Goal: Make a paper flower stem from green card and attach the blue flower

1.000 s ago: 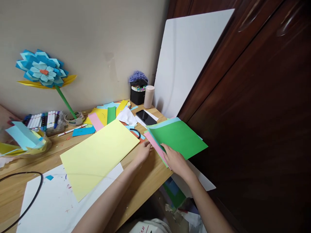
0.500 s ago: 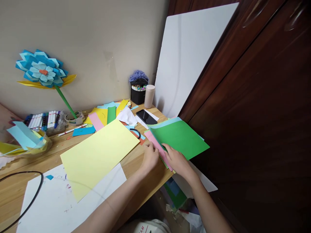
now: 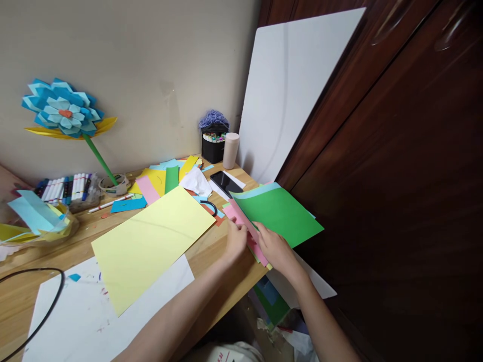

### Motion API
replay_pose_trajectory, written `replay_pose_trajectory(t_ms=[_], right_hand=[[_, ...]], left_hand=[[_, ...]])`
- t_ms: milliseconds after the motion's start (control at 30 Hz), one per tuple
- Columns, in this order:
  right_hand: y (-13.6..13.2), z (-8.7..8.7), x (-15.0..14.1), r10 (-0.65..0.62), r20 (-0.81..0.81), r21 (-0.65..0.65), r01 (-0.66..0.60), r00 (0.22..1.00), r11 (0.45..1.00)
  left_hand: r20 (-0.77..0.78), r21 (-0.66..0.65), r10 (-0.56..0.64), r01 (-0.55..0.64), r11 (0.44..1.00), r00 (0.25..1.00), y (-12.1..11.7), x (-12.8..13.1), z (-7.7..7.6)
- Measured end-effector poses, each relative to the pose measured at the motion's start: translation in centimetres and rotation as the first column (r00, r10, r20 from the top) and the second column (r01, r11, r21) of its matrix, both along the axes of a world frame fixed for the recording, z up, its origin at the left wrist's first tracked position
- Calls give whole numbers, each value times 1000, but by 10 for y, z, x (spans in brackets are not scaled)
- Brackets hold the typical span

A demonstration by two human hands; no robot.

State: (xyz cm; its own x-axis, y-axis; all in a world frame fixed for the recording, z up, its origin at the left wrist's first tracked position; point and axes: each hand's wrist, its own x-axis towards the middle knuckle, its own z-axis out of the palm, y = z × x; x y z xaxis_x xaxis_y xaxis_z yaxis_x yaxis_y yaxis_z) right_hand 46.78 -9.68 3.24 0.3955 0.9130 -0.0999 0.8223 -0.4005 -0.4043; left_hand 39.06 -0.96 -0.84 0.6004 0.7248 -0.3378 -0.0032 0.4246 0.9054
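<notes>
A stack of coloured paper lies at the desk's right edge, with a green sheet [image 3: 287,216] on top and light blue, pink and other sheets beneath. My right hand [image 3: 273,246] grips the lifted left edge of the upper sheets, thumb and fingers closed round it. At the pink paper [image 3: 260,255] below, my left hand [image 3: 237,239] has its fingers curled against the edge; its fingertips are partly hidden. Left of my hands, a pale yellow sheet [image 3: 154,246] lies flat over a large white sheet [image 3: 75,322] with small marks on it.
A phone [image 3: 225,183], a pink cylinder [image 3: 231,151] and a black marker case [image 3: 213,146] stand behind the stack. Paper scraps [image 3: 151,183] lie along the wall. A blue paper flower [image 3: 64,108] rises at left. A white board [image 3: 294,90] leans against the dark wardrobe [image 3: 396,176].
My left hand has moved right and in to the edge of the stack. A pink sheet's edge is now lifted with the green one. My right hand has stayed nearly still.
</notes>
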Motion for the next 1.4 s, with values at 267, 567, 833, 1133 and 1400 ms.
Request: replay_pose_trajectory(t_ms=[267,567,833,1133,1400], right_hand=[[5,18,-2,-57,178,-92,74,982,993],[7,14,-15,-89,311,-113,130,946,985],[61,-12,-43,168,-1,198,-164,986,966],[165,-33,-75,50,4,89,-50,999,995],[132,7,-37,-146,-130,651,195,981,734]], left_hand=[[-71,-74,-186,181,981,980,13,1,23],[-289,132,-69,111,985,955,38,-154,74],[-455,72,356,-364,928,817,38,-392,52],[-301,164,446,-415,895,843,45,-403,28],[-210,307,430,-358,882,878,122,-314,38]])
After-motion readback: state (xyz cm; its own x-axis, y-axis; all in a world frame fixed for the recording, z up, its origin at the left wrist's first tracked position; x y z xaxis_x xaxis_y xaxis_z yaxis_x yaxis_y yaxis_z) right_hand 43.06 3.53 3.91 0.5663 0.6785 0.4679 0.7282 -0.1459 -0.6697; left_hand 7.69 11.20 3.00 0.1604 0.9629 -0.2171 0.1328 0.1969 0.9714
